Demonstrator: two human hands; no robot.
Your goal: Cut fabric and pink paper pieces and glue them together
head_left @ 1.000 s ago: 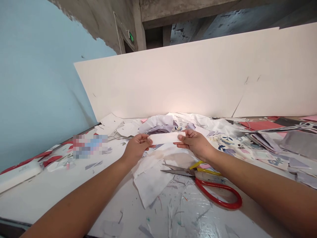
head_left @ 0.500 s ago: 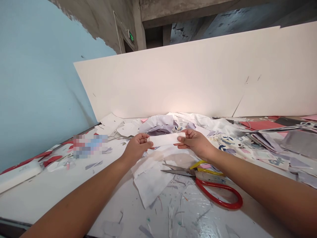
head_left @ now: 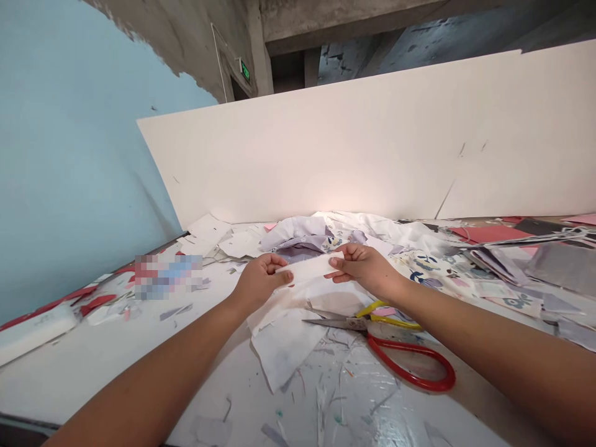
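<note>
Left hand (head_left: 261, 282) and right hand (head_left: 361, 267) pinch a flat white cloth strip (head_left: 311, 268) tight, near red-handled steel scissors (head_left: 335, 323).

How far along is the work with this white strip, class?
Done: the white fabric strip already looks cut. In hand: the left hand and right hand pinch its ends over white fabric pieces. Left: red-handled scissors lie untouched; floral fabric lies heaped beyond.

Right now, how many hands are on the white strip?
2: the left hand holds the left end of the white strip, and the right hand holds its right end. No other hands show.
</note>
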